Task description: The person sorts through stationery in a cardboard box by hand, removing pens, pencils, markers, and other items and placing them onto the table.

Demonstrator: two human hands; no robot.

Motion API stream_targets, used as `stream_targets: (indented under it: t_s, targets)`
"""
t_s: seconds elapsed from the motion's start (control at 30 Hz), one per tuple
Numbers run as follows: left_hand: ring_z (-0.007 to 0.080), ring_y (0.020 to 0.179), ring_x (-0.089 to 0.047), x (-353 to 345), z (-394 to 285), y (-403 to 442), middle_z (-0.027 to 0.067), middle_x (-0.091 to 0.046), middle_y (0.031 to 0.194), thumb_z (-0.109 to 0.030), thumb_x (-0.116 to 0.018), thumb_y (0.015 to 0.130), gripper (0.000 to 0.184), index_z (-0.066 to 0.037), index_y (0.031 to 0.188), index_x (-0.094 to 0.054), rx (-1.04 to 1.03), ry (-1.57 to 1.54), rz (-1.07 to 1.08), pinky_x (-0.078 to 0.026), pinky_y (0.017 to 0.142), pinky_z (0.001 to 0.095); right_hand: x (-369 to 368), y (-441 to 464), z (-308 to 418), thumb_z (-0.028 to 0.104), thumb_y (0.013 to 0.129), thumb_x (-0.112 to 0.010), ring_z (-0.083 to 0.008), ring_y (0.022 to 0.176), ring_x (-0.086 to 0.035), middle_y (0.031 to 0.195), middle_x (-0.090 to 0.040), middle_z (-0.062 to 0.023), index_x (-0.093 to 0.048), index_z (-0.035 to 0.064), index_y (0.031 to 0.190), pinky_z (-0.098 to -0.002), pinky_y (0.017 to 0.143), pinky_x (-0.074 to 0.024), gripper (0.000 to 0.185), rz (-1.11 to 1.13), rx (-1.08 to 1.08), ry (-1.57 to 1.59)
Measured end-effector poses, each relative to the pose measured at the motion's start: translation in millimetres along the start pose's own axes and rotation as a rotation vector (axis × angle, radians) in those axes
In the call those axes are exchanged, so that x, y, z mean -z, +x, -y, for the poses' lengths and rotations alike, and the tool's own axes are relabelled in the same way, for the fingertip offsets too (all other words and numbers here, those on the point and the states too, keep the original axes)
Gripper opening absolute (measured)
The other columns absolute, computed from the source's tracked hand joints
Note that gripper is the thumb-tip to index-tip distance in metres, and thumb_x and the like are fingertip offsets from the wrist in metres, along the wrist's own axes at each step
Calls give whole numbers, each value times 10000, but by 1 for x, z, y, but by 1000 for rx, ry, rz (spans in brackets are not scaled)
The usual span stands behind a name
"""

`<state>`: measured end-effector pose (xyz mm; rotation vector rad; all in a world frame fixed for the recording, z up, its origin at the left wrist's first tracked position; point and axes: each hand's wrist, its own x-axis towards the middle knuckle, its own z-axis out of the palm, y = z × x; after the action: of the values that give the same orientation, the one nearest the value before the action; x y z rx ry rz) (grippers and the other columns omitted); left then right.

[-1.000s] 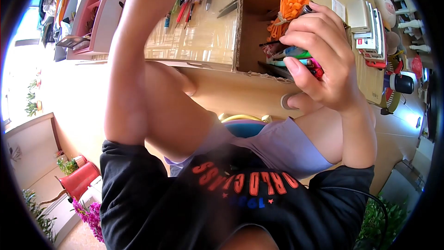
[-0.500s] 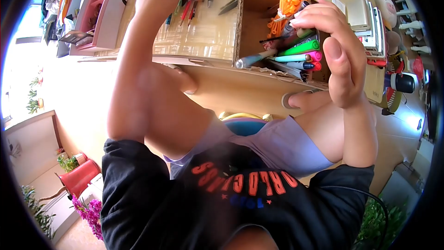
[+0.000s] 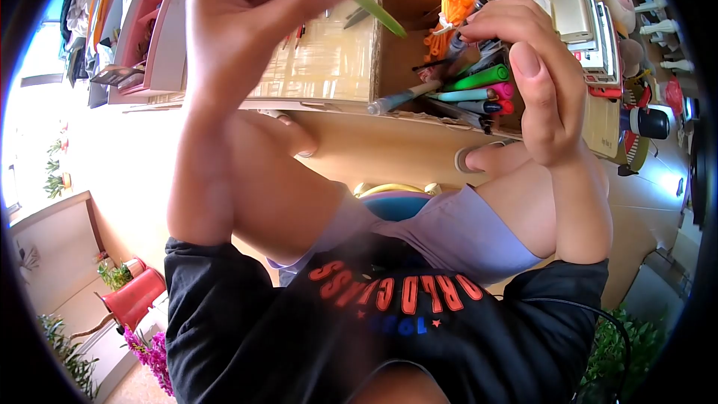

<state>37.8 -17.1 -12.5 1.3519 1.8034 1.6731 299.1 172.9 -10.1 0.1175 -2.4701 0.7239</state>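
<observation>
A slim green pen with a dark end (image 3: 383,16) is pinched between the thumb and fingers of my left hand (image 3: 250,19), its green part reaching over the left wall of the cardboard box (image 3: 376,67). My right hand (image 3: 542,67) is curved at the box's right side, thumb apart from the fingers. Its fingertips are beside a bundle of orange sticks (image 3: 460,0) and some dark pens, and contact is unclear. Inside the box lie a green marker (image 3: 482,77), a pink-ended marker (image 3: 502,90) and several other pens. A clear-tipped pen (image 3: 389,102) juts over the near left corner.
Behind my left hand, pens and a pair of dark blades (image 3: 360,15) lie on the table (image 3: 321,67). A pink shelf unit (image 3: 161,37) stands at the left. Stacked books (image 3: 598,45) and a dark-capped bottle (image 3: 649,123) are at the right.
My left hand has come back from the pens on the table, bringing the green pen towards the box. My right hand has shifted only slightly. The clear-tipped pen appeared across the box corner after the earliest frame.
</observation>
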Motion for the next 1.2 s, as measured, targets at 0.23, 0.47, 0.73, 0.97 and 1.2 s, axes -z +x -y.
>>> stream_targets:
  t_s: [0.23,0.47,0.73,0.97,1.2]
  targets:
    - [107,887,-679,-43,-7,-3,52,-774,1025,-17,-834,912,198,-7,1105,-790,-140,83,417,-541,807,264,-1,2,1,233,1069,-399,-330,1131,-667,1127,-717,-189,-689,-46,1115,-545,1182,-377,405,1,8,-26]
    - [86,809,-647,-62,-6,-8,20,-763,954,-48,-837,911,232,-26,1138,-794,8,44,558,-522,730,265,-1,2,5,182,1045,-461,-314,1108,-676,1114,-724,-170,-691,-34,1120,-543,1176,-389,324,-16,2,-23]
    - [92,795,-638,-70,-15,-1,35,-741,898,-74,-769,961,184,-22,1138,-771,-75,71,519,-521,721,277,-3,3,7,62,934,-652,-304,1061,-674,1059,-708,-142,-709,-20,1058,-543,1146,-421,159,-2,73,-39]
    - [242,719,-650,-33,-31,6,115,-697,802,-363,-763,992,344,-37,1094,-723,134,508,589,-491,663,358,-1,3,8,77,970,-580,-303,1024,-692,1032,-739,-129,-720,-3,1054,-549,1150,-414,183,-7,80,-99]
    - [234,665,-715,-39,-34,-19,119,-721,742,-322,-874,864,453,-52,1180,-694,-2,533,672,-517,620,343,1,1,6,48,989,-508,-272,984,-697,1042,-769,-108,-733,10,1119,-540,1172,-384,262,48,27,-73]
